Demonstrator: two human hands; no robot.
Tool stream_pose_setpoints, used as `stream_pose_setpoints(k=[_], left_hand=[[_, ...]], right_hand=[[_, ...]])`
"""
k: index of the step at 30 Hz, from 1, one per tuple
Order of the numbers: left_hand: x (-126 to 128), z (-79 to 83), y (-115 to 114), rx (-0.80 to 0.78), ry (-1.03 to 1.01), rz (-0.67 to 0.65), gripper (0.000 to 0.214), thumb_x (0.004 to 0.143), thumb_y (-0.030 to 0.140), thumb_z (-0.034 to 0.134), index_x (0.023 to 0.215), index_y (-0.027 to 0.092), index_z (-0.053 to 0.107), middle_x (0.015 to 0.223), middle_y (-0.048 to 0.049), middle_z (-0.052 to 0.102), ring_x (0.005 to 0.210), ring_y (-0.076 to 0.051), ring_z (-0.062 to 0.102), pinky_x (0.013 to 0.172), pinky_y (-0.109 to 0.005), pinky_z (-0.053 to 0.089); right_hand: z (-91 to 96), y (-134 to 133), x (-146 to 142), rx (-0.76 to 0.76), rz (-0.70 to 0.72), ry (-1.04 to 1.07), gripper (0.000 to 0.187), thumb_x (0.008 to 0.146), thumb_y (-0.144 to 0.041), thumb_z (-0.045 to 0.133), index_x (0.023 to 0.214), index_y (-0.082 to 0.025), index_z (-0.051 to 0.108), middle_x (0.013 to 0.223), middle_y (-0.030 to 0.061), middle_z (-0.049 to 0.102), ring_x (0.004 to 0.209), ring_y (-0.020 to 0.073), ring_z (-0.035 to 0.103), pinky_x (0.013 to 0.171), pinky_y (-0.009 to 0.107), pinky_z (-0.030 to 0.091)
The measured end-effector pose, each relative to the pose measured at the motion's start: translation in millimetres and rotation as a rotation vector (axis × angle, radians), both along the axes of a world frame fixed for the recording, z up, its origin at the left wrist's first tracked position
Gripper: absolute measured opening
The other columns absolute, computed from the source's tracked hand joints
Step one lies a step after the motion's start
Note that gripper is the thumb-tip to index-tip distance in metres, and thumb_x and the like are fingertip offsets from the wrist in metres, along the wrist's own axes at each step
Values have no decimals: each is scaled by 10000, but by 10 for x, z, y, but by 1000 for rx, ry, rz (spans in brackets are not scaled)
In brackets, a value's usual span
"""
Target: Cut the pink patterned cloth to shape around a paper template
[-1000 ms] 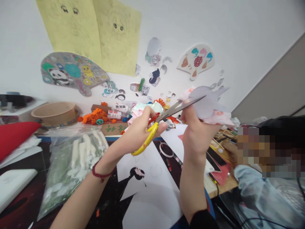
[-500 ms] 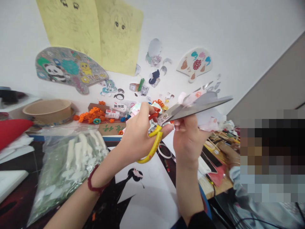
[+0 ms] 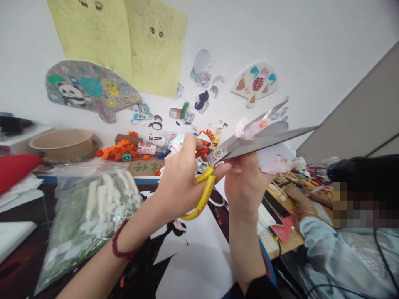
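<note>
White wall [image 3: 237, 25], hung with drawings [image 3: 156, 54], backs a cluttered desk [image 3: 18, 268]. Above it, the left hand [image 3: 183, 174] grips yellow-handled scissors [image 3: 219, 153], blades parted around a pink-patterned sheet [image 3: 276, 162] (probably light, floppy, easily creased; best pinched near an edge). Right hand [image 3: 245, 178] holds that from below, fingertips partly hidden, wrist upright.

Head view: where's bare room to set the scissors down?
Scissors could fit on the plain bottom of the white sheet, below the black drawing, between left forearm and right forearm. Also a dark tabletop strip between white box and plastic bag. Crowded: the back edge, with orange flowers and bottles; the wooden desk by the other person's hand.
</note>
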State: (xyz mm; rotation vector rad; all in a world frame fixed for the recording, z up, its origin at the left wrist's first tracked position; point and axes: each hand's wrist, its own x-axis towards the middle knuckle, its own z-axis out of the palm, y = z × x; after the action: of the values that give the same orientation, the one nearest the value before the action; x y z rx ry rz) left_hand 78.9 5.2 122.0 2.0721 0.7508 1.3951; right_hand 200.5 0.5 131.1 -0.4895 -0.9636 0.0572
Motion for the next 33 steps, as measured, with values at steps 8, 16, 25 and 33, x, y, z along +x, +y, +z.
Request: stream_pose_setpoints(k=[8,16,25,33], left_hand=[[-10,22,-45,4,39,25,454,907,603,625,955,246,349,773,28,494,647,-146,413,609,-312,316],[9,-2,-60,-17,4,-26,414,912,533,645,947,243,351,857,-2,548,725,-161,501,646,-314,352],[6,15,-86,-17,37,-5,366,904,444,641,941,231,346,852,5,539,702,-146,477,661,-300,331],[10,41,-90,-46,50,7,402,901,512,632,948,236,345,796,26,470,667,-142,425,637,-288,311]], right_hand=[[-17,-16,-33,5,-26,4,82,853,-210,663,803,-252,613,688,-52,622,657,117,648,702,267,607],[-28,-37,-53,44,78,48,91,873,-221,677,808,-241,616,651,-77,595,520,79,546,538,230,502],[-17,-86,-98,4,144,132,122,865,-267,726,847,-216,616,650,-81,601,525,78,535,497,225,459],[2,-89,-88,5,173,127,159,871,-230,721,768,-204,603,601,-86,582,488,69,519,489,221,483]])
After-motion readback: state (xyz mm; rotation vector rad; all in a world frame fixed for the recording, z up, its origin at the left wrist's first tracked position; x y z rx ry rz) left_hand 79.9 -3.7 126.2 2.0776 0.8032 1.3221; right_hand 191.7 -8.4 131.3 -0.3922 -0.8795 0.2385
